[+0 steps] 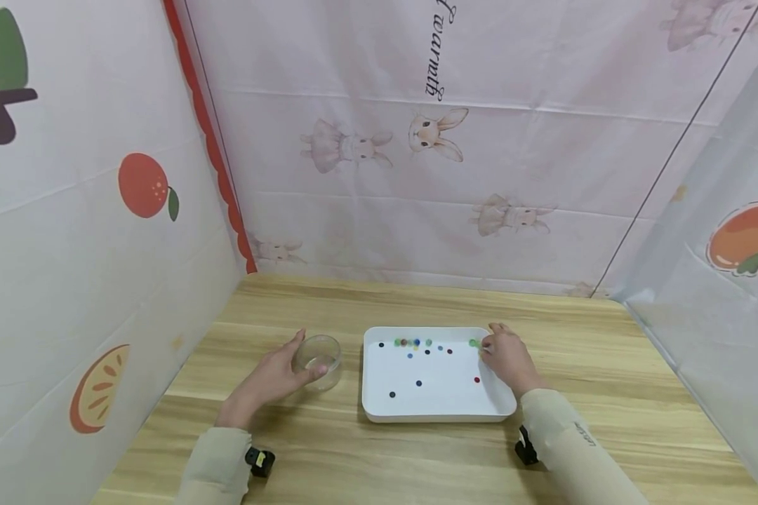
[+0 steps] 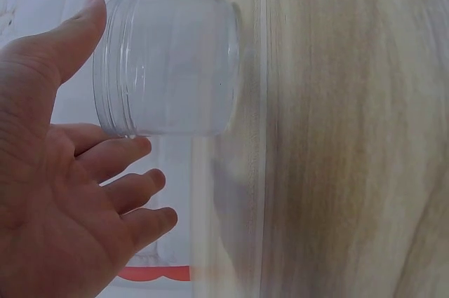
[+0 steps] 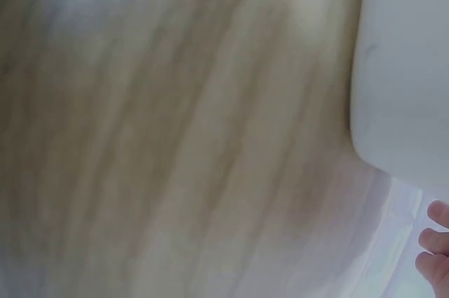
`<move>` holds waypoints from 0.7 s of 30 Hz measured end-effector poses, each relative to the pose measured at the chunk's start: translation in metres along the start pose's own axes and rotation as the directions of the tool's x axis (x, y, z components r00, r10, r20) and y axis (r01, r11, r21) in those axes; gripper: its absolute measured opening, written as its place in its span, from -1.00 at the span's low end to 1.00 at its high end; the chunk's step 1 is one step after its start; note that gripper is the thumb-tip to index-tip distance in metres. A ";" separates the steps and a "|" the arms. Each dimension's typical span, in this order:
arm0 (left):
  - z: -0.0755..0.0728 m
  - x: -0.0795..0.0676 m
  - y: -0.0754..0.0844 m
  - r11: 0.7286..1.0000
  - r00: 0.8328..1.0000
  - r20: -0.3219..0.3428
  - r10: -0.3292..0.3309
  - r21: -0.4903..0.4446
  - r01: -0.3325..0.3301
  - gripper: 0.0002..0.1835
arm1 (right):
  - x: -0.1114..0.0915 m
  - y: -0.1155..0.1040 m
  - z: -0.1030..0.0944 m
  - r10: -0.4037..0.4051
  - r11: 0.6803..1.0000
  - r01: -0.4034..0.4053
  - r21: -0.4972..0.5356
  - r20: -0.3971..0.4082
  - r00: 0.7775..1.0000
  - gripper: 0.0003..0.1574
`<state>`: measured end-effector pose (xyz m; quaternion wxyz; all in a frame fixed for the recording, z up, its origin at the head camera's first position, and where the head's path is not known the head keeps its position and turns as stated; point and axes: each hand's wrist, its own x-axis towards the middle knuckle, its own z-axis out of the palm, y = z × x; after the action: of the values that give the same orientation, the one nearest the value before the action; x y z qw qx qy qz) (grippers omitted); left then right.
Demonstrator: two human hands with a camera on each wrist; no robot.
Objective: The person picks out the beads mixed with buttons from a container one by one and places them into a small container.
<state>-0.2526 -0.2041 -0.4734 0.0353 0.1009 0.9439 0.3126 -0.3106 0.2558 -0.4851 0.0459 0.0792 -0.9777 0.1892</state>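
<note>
My left hand [image 1: 276, 374] grips a clear plastic jar [image 1: 324, 372] near its rim, thumb on one side and index finger on the other. In the left wrist view the jar [image 2: 179, 66] has a threaded neck, and nothing shows inside it; the other fingers are spread beside it. To the right is a white tray [image 1: 442, 400] with several small round pieces, such as a dark blue one [image 1: 419, 384] and a red one [image 1: 476, 379]. My right hand [image 1: 508, 356] reaches over its right edge, fingertips beside green marbles [image 1: 473, 343]. Whether it pinches one is hidden.
Several coloured marbles [image 1: 417, 342] line the tray's far side. The wooden table [image 1: 442, 463] lies beneath everything. Printed cloth walls [image 1: 404, 231] stand behind and on both sides. Each wrist bears a small black camera [image 1: 260, 462]. Only a few right fingertips [image 3: 436, 240] show in the right wrist view.
</note>
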 end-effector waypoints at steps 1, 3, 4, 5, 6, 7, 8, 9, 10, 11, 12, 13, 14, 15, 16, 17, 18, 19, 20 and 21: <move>0.000 0.000 0.000 1.000 1.000 0.000 0.002 0.000 -0.002 0.20 | 0.000 0.001 -0.001 -0.011 1.000 0.011 -0.004 -0.009 1.000 -0.82; 0.000 -0.001 0.000 1.000 1.000 -0.001 0.006 0.001 -0.006 0.20 | 0.000 0.002 -0.002 -0.038 0.999 0.038 -0.018 -0.035 0.999 -0.82; 0.000 -0.001 0.000 1.000 1.000 -0.001 0.007 0.001 -0.007 0.20 | 0.001 0.003 -0.003 -0.051 0.999 0.050 -0.014 -0.055 0.997 -0.81; 0.000 -0.001 0.000 1.000 1.000 -0.002 0.009 0.001 -0.009 0.19 | 0.001 0.003 -0.004 -0.064 0.998 0.064 -0.005 -0.077 0.995 -0.81; 0.000 -0.001 0.000 1.000 1.000 -0.003 0.011 0.001 -0.011 0.19 | 0.002 0.004 -0.005 -0.070 0.997 0.071 0.015 -0.095 0.993 -0.80; -0.001 -0.001 0.000 1.000 1.000 -0.002 0.014 0.001 -0.014 0.18 | 0.002 0.004 -0.006 -0.063 0.996 0.070 0.056 -0.107 0.992 -0.78; -0.001 -0.001 0.000 1.000 1.000 -0.002 0.014 0.002 -0.014 0.17 | 0.003 0.003 -0.008 -0.049 0.993 0.062 0.104 -0.117 0.992 -0.76; -0.001 -0.001 0.001 1.000 1.000 -0.001 0.014 0.003 -0.014 0.17 | 0.003 0.002 -0.009 -0.026 0.985 0.046 0.166 -0.119 0.993 -0.74; -0.002 -0.001 0.001 1.000 1.000 -0.001 0.017 0.005 -0.017 0.16 | 0.003 0.001 -0.011 0.000 0.973 0.027 0.231 -0.118 0.993 -0.72; -0.002 -0.001 0.001 1.000 1.000 -0.001 0.016 0.007 -0.016 0.16 | 0.003 -0.001 -0.012 0.027 0.957 0.007 0.291 -0.111 0.993 -0.69; -0.002 -0.001 0.002 1.000 1.000 0.000 0.017 0.009 -0.017 0.15 | 0.003 -0.003 -0.013 0.055 0.936 -0.017 0.352 -0.097 0.994 -0.66; -0.002 -0.002 0.002 1.000 1.000 0.000 0.018 0.011 -0.018 0.14 | 0.003 -0.005 -0.014 0.075 0.913 -0.033 0.408 -0.088 0.993 -0.64; -0.003 -0.002 0.002 1.000 1.000 0.001 0.020 0.015 -0.020 0.14 | 0.003 -0.007 -0.015 0.089 0.891 -0.045 0.452 -0.078 0.993 -0.62; -0.003 -0.002 0.002 1.000 1.000 0.000 0.020 0.016 -0.020 0.14 | 0.003 -0.010 -0.016 0.099 0.867 -0.053 0.496 -0.067 0.993 -0.59; -0.003 -0.002 0.003 1.000 1.000 0.000 0.023 0.020 -0.023 0.13 | 0.004 -0.013 -0.016 0.102 0.845 -0.056 0.532 -0.058 0.993 -0.57; -0.003 -0.003 0.003 1.000 1.000 0.001 0.022 0.020 -0.022 0.13 | 0.004 -0.016 -0.017 0.103 0.821 -0.058 0.568 -0.047 0.994 -0.54; -0.004 -0.003 0.003 0.999 1.000 0.001 0.026 0.023 -0.026 0.13 | 0.004 -0.019 -0.017 0.104 0.798 -0.063 0.600 -0.034 0.994 -0.52; -0.004 -0.003 0.003 0.999 1.000 0.000 0.027 0.025 -0.027 0.12 | 0.004 -0.022 -0.017 0.107 0.779 -0.069 0.623 -0.023 0.994 -0.51; -0.004 -0.003 0.004 0.999 1.000 0.001 0.031 0.025 -0.031 0.11 | 0.004 -0.026 -0.018 0.107 0.763 -0.074 0.642 -0.013 0.994 -0.49; -0.004 -0.003 0.004 0.999 0.999 0.000 0.033 0.025 -0.033 0.10 | 0.005 -0.029 -0.017 0.106 0.746 -0.076 0.662 -0.004 0.994 -0.48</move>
<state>-0.2491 -0.2040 -0.4676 0.0289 0.1167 0.9459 0.3013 -0.3092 0.2349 -0.4578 0.0259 0.0386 -0.8493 0.5259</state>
